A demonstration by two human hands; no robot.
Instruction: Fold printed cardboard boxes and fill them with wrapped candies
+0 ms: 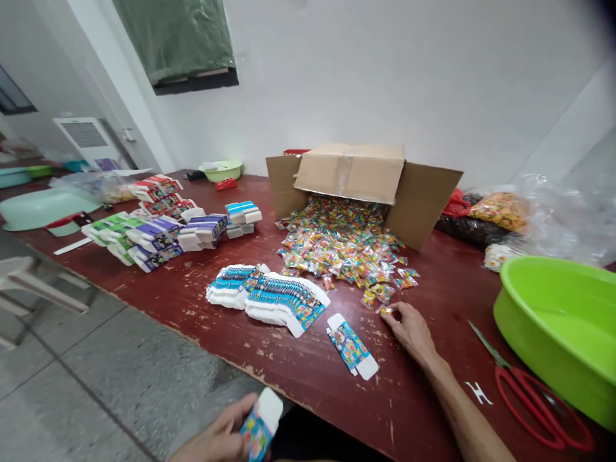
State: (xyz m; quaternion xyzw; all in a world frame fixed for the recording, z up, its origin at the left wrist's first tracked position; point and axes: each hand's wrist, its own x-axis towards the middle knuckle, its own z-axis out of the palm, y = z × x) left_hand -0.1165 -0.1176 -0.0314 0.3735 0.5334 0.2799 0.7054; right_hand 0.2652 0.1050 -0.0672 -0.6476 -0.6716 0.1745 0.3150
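Observation:
My left hand (222, 431) is closed around a small blue printed candy box (256, 434), its white end flap standing up, below the table's front edge. Over the table, my right hand (412, 331) pinches a small wrapped candy packet (385, 310) with thumb and fingertips, at the near edge of a candy pile (337, 247). That pile spills from a cardboard carton (349, 168) lying on its side. Between my hands lies a flattened blue box (352, 346). Left of it, more flat blue boxes (283, 298) are fanned out in an overlapping row.
Red-handled scissors (539, 398) and a white scrap (479, 393) lie at right, beside a green basin (534, 327). Stacked green, purple, red and blue boxes (154, 234) stand at left. Plastic bags (500, 212) sit at the back right. A stool (36, 282) stands at left.

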